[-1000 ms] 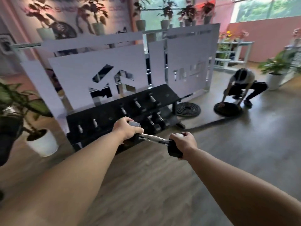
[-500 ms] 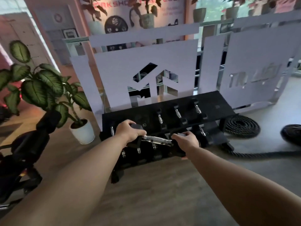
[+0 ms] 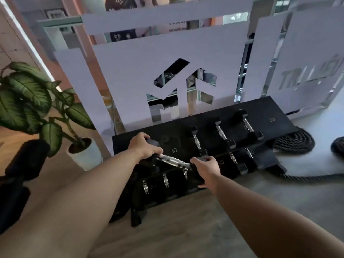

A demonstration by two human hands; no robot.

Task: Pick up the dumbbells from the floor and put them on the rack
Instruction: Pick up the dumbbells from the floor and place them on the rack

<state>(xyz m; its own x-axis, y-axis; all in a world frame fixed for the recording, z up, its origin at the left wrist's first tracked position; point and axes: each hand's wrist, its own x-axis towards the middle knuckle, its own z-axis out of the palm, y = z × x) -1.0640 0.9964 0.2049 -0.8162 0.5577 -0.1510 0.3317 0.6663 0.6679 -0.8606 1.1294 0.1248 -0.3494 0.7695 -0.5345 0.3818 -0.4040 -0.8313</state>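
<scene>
A black hex dumbbell with a chrome handle (image 3: 174, 161) hangs crosswise just over the left part of the black rack's (image 3: 279, 116) top shelf, beside a painted "10". My left hand (image 3: 144, 147) grips its left head, and my right hand (image 3: 204, 167) grips its right head. Three dumbbells (image 3: 220, 132) lie in a row on the top shelf to the right. Several more dumbbells (image 3: 165, 180) rest on the lower shelf.
A white cut-out panel (image 3: 130, 75) stands right behind the rack. A potted plant in a white pot (image 3: 84, 155) sits left of it, with a black machine (image 3: 20, 164) at the far left edge. A coiled black rope (image 3: 296, 142) lies on the floor at right.
I have come closer to the rack, which now fills the middle of the view. The dumbbell in both hands has moved from in front of the rack to over its top shelf.
</scene>
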